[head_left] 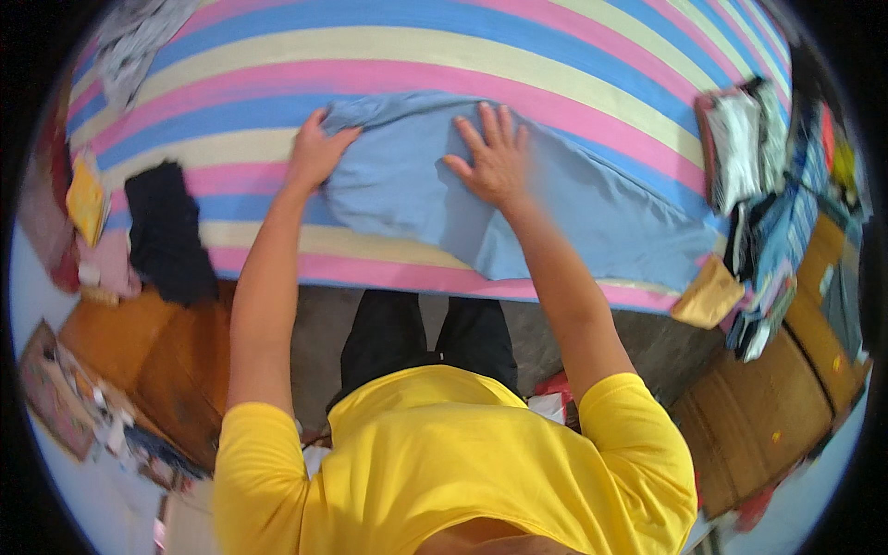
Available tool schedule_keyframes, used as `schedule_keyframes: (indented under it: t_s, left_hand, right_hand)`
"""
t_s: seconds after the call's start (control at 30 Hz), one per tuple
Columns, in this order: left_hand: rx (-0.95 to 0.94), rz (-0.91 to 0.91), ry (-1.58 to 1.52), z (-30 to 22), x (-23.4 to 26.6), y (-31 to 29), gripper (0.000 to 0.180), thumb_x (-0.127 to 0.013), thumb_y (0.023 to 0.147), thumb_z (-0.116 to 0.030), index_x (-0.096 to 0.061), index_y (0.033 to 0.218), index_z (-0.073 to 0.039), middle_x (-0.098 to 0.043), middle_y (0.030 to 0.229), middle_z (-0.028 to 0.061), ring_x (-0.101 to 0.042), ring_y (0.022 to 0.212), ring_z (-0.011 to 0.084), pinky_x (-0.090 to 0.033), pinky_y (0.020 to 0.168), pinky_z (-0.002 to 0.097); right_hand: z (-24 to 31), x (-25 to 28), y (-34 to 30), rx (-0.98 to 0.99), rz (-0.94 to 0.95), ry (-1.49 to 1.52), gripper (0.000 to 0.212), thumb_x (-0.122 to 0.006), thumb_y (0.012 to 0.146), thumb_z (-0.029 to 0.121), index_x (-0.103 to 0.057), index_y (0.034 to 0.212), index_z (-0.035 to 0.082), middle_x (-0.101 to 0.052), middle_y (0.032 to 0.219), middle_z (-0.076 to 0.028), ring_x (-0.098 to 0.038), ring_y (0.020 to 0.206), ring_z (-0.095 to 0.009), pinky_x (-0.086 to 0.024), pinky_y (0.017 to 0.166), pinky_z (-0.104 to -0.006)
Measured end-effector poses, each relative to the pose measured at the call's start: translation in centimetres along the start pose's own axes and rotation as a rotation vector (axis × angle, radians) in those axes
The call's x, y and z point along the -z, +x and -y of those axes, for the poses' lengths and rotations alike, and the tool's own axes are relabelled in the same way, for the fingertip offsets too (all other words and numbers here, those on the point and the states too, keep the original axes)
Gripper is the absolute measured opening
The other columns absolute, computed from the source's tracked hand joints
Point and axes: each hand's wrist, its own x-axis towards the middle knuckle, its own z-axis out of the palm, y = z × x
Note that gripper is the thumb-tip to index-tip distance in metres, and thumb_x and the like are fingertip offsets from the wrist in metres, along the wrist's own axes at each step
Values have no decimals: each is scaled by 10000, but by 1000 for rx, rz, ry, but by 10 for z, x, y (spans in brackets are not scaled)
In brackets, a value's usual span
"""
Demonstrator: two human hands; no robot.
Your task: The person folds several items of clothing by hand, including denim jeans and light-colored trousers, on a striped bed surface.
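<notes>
Light blue trousers (398, 190), seemingly folded lengthwise, lie across the front of a striped bed (416, 44). Their wider end is at the left, with a few wrinkles, and they narrow toward the right. At that wider end, my left hand (319, 153) rests against the edge of the cloth, thumb spread away from the fingers. My right hand (495, 159) lies flat on the upper middle of the trousers, fingers spread; its outer side is slightly blurred.
Black folded cloth (166, 231) hangs over the bed's left front edge, beside a yellow item (85, 199). Grey cloth (134, 46) lies at the far left. Folded clothes (735, 148) are stacked at the right, near a tan pouch (709, 293). Brown furniture (754, 416) stands lower right.
</notes>
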Motion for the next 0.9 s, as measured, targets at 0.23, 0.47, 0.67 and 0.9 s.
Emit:
schedule_keyframes:
  t_s: [0.23,0.47,0.67,0.9]
  left_hand:
    - [-96,216,-14,38,102,11,323,-613,757,-152,-519,1008,28,-580,950,111,-525,865,187,-403,802,296]
    - [-80,57,230,85,140,38,452,-657,746,-206,-484,1096,22,-560,1016,139,-520,956,234,-379,865,325]
    - [-728,-154,765,16,64,17,450,-656,746,-246,-515,1089,9,-522,1083,181,-468,1045,333,-374,877,412]
    - [-842,257,735,-75,-49,40,338,-671,674,-177,-584,986,-78,-542,1021,81,-473,1036,279,-313,930,410]
  right_hand:
    - [52,-34,3,124,-128,229,547,-577,690,531,-528,1149,237,-370,1313,-130,-305,1221,-360,-219,912,-592]
    - [85,-21,12,65,-117,305,548,-589,709,494,-475,1186,250,-336,1316,-117,-247,1250,-328,-216,933,-579]
    - [-47,19,-38,-231,-494,34,276,-571,694,106,-580,969,121,-534,1040,-130,-496,988,-317,-345,882,-466]
    - [-191,74,-85,-419,-251,-129,229,-568,611,80,-609,824,151,-560,985,-27,-483,992,-260,-364,801,-422]
